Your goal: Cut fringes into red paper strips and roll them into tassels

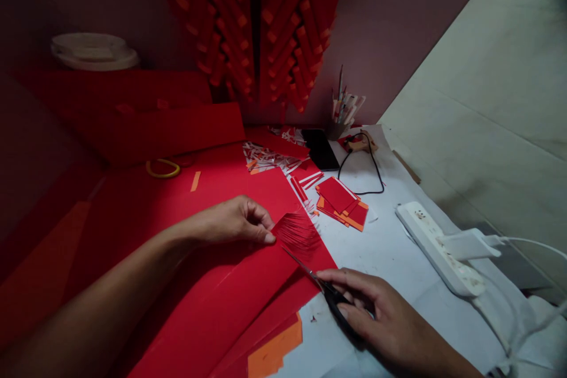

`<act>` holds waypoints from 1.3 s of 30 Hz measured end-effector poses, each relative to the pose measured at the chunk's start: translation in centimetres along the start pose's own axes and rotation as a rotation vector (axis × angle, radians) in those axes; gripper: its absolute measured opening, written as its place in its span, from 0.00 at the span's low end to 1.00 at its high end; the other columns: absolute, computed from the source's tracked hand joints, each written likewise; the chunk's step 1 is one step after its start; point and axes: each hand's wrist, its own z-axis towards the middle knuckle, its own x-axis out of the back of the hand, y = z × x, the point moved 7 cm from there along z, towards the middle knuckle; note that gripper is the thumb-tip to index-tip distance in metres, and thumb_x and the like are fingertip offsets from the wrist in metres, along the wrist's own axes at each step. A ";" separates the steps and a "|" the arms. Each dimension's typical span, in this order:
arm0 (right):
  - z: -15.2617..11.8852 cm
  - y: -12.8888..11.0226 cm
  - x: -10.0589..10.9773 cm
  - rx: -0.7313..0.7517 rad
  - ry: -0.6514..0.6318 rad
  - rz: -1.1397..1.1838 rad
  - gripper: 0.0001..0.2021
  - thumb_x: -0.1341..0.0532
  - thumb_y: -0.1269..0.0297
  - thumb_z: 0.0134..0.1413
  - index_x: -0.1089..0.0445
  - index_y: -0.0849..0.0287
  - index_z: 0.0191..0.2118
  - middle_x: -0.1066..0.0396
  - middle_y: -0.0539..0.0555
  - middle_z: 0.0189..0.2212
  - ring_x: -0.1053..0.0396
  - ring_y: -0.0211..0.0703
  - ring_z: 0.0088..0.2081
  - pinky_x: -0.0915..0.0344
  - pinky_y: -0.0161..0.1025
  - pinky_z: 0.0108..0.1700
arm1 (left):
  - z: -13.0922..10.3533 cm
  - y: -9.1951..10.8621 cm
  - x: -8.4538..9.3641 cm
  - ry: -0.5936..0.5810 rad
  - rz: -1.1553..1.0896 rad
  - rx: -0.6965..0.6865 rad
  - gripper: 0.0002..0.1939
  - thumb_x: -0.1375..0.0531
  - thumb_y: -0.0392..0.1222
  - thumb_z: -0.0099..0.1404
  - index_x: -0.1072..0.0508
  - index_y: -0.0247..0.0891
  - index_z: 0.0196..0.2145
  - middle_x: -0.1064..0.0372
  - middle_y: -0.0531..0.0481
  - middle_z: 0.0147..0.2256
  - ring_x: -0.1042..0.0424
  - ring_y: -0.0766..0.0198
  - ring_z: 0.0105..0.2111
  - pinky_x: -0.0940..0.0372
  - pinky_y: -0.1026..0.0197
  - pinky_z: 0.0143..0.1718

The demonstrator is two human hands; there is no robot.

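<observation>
My left hand (241, 223) pinches the edge of a long red paper strip (248, 289) between thumb and fingers. Beyond the fingertips, one end of that strip is cut into many thin fringes (301, 233). A pair of scissors (332, 298) with black handles sits in my right hand (367, 307), fingers through and around the grips. The blades point up and left at the strip, close to the fringed end; whether they touch the paper I cannot tell. Large red sheets (217, 189) lie under the strip.
White and red paper scraps (266, 156) are piled at the back, near a dark phone (319, 149) and a pen holder (339, 127). Red cards (341, 201) lie right of the strip. A white power strip (438, 248) stands along the right; yellow-handled scissors (163, 169) rest at left.
</observation>
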 end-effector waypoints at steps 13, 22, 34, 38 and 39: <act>-0.1 0.0 0.2 0.038 0.005 0.036 0.19 0.39 0.68 0.56 0.26 0.55 0.54 0.23 0.59 0.42 0.28 0.54 0.47 0.31 0.46 0.45 | 0.0 -0.1 0.0 0.006 -0.007 0.005 0.14 0.31 0.49 0.52 0.24 0.35 0.24 0.37 0.56 0.18 0.44 0.72 0.19 0.49 0.68 0.22; 0.1 0.2 0.0 0.001 0.018 0.004 0.22 0.39 0.68 0.51 0.26 0.55 0.53 0.22 0.58 0.42 0.27 0.54 0.45 0.30 0.43 0.39 | -0.1 0.1 -0.2 0.012 -0.053 0.010 0.14 0.28 0.49 0.49 0.25 0.36 0.24 0.33 0.56 0.19 0.40 0.70 0.20 0.46 0.67 0.23; 0.0 -0.1 0.0 0.052 0.009 0.034 0.20 0.39 0.68 0.55 0.26 0.55 0.54 0.24 0.59 0.46 0.28 0.54 0.47 0.30 0.45 0.45 | 0.0 0.1 -0.6 0.012 -0.074 0.024 0.16 0.26 0.50 0.47 0.22 0.36 0.27 0.29 0.54 0.21 0.37 0.70 0.21 0.44 0.67 0.23; -0.1 -0.1 0.0 0.037 -0.009 0.044 0.19 0.40 0.67 0.56 0.26 0.56 0.54 0.24 0.60 0.47 0.27 0.54 0.47 0.30 0.46 0.45 | 0.0 0.0 -0.6 0.010 -0.066 0.033 0.16 0.26 0.50 0.46 0.23 0.36 0.26 0.29 0.55 0.21 0.37 0.70 0.21 0.44 0.67 0.23; -0.2 -0.1 0.0 0.032 -0.009 0.041 0.19 0.40 0.67 0.56 0.26 0.56 0.54 0.24 0.60 0.47 0.28 0.54 0.48 0.30 0.46 0.46 | 0.0 0.0 -0.6 0.010 -0.064 0.034 0.16 0.26 0.50 0.47 0.23 0.36 0.26 0.29 0.55 0.21 0.37 0.70 0.21 0.44 0.67 0.23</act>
